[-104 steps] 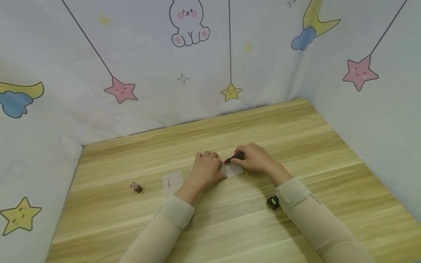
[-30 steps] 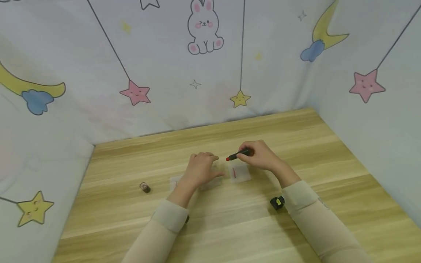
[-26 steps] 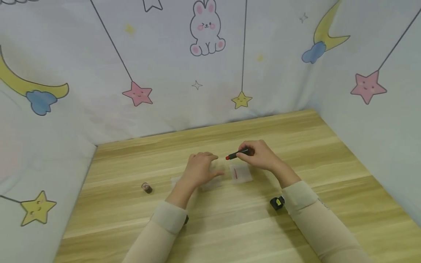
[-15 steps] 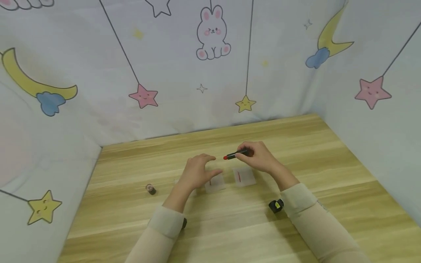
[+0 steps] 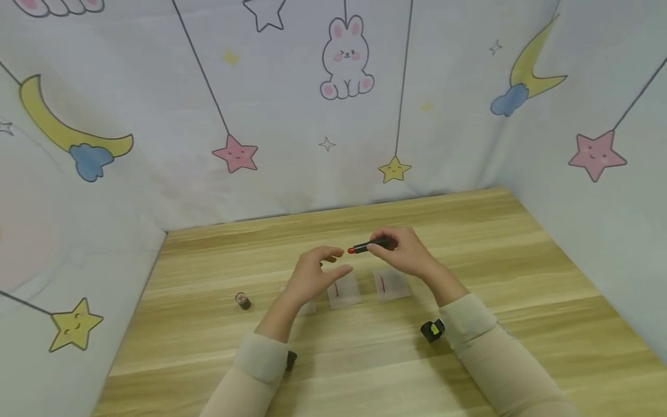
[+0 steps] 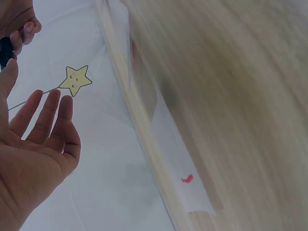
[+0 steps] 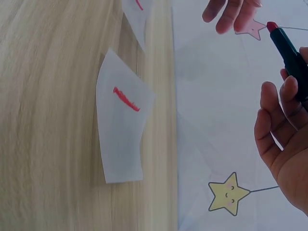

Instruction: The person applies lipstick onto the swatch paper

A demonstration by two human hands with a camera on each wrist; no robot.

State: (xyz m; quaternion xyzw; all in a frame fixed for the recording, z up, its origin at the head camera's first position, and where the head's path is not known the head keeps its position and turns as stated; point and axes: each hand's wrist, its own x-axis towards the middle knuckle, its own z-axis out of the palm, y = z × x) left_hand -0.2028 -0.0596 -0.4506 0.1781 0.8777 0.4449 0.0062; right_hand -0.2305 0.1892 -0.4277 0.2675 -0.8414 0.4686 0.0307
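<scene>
My right hand (image 5: 409, 252) grips a black lipstick (image 5: 367, 246) with a red tip, held above the table and pointing left. My left hand (image 5: 312, 275) hovers near that tip, its thumb and fingers spread apart. A small dark spot by its fingers is too small to identify. Below lie white paper pieces: the right one (image 5: 398, 286) and the middle one (image 5: 349, 295) each bear a red stroke. A left piece (image 5: 307, 308) is mostly hidden by my left hand and wrist. The right wrist view shows the lipstick's red tip (image 7: 272, 26) close to my left fingers (image 7: 230, 17).
A short dark cylinder with a pinkish round end (image 5: 243, 300) is at the left of the wooden table (image 5: 365, 370). Black pieces show beside the right sleeve (image 5: 432, 330) and left sleeve (image 5: 290, 360). A printed cloth (image 5: 292, 104) surrounds the table's back and sides.
My right hand has lifted the lipstick off the right paper, where a red stroke now shows, and moved it toward my left hand. My left hand has shifted left. The head view has tilted up.
</scene>
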